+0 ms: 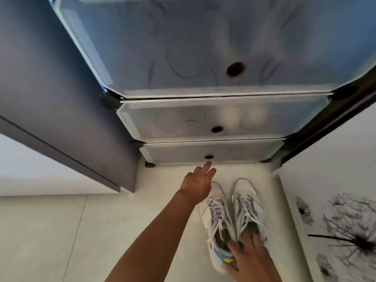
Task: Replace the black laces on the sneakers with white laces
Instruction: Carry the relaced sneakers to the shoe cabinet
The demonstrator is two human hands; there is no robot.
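Head view: the sneakers [234, 216] sit side by side, lower centre-right of the frame, white laces [247, 208] threaded — the right hand [247, 259] grips both at the heel openings, fingers curled inside. The left hand [198, 183] reaches up-frame, fingers extended toward the hole [209, 157] in the lowest cabinet door [183, 152]. No legible writing.

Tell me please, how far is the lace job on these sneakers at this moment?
Done, it seems: both sneakers already carry white laces, and no black lace is visible. In hand: the right hand holds the pair at the heel openings, and the left hand reaches a finger toward the hole in the bottom cabinet door, which is closed. Left: probably only opening it and putting the pair inside.
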